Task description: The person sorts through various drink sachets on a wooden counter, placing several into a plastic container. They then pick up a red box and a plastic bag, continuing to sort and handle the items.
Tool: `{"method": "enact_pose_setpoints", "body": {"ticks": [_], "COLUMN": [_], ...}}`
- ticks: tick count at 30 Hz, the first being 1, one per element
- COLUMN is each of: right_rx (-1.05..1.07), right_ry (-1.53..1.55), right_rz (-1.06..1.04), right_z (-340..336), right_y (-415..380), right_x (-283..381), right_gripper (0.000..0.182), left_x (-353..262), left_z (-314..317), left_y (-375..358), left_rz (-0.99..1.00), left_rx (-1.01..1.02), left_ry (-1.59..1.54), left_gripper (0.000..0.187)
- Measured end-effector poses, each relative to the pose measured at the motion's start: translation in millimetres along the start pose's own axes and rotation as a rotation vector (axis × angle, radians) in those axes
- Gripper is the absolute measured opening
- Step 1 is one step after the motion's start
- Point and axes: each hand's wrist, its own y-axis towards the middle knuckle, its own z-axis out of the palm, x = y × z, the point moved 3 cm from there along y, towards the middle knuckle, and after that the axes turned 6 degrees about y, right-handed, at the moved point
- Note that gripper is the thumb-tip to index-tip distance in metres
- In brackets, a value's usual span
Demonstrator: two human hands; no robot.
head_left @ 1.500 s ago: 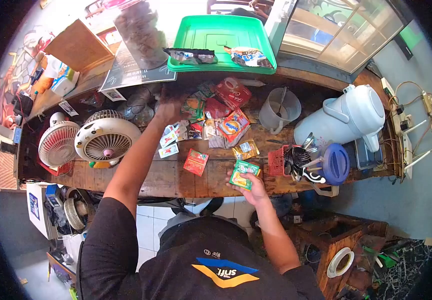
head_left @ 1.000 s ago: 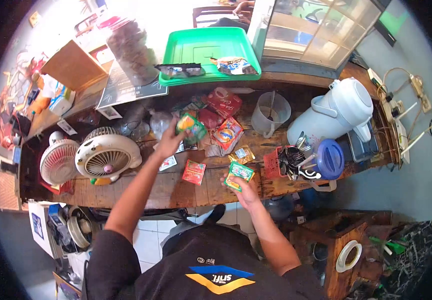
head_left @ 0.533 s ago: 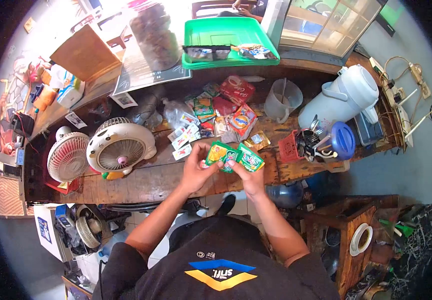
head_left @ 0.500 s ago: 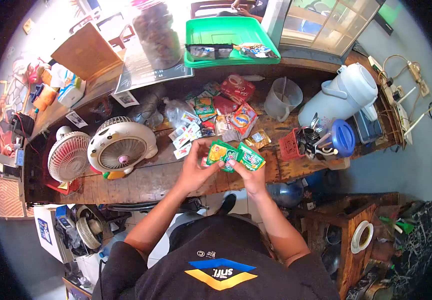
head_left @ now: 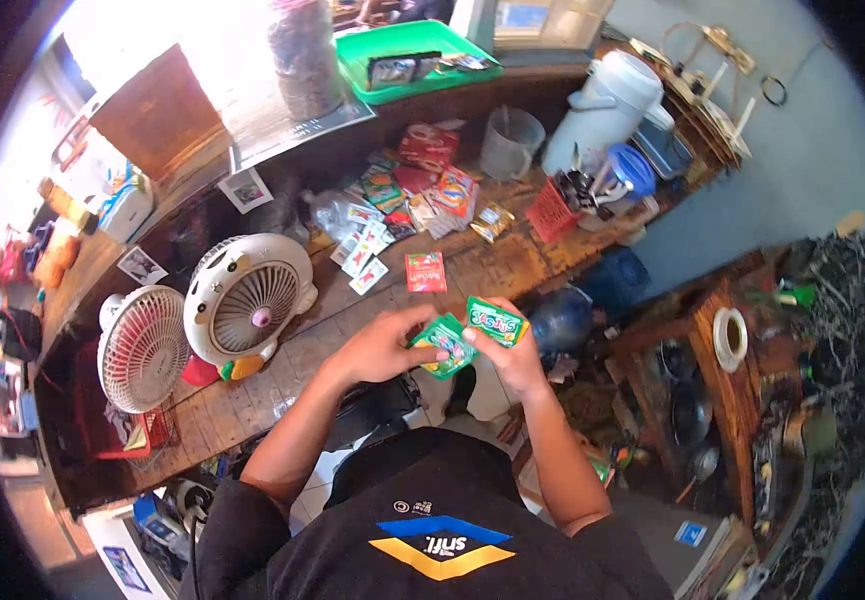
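Note:
In the head view my left hand [head_left: 377, 348] is closed on green drink sachets [head_left: 444, 352], its thumb pressed flat on the front one. My right hand [head_left: 518, 368] pinches another green sachet [head_left: 498, 321] with colourful lettering, close beside the first ones. Both hands are in front of the table's near edge, above the floor. A red sachet [head_left: 425, 272] lies alone on the wood just beyond them. Farther back is a loose pile of mixed sachets [head_left: 452, 192], with white picture sachets [head_left: 363, 250] to its left and a gold sachet [head_left: 492, 222] to its right.
Two fans [head_left: 249, 300] stand on the left of the wooden table [head_left: 322, 330]. At the back right are a clear jug [head_left: 511, 143], a large flask [head_left: 612, 100] and a red basket [head_left: 552, 211] of utensils. A green tray [head_left: 372, 60] rests on the raised ledge.
My view has turned, and the table now appears tilted. Both hands, still holding green sachets, have come back past the table edge. The red sachet on the wood now shows fully.

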Motion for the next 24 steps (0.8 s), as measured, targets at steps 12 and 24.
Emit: {"method": "enact_pose_setpoints", "body": {"ticks": [12, 24], "right_rx": [-0.420, -0.717], "right_ry": [0.238, 0.445], "right_rz": [0.035, 0.065], "right_z": [-21.7, -31.3], "right_y": [-160.3, -281.6], "right_x": [-4.3, -38.0], "right_gripper": [0.026, 0.032], "left_x": [-2.2, -8.1], "left_z": [101.4, 193.9], "left_y": [-6.2, -22.4], "left_rz": [0.023, -0.099], "left_rx": [0.271, 0.368], "left_ry": [-0.863, -0.969], "left_gripper": [0.031, 0.045]}}
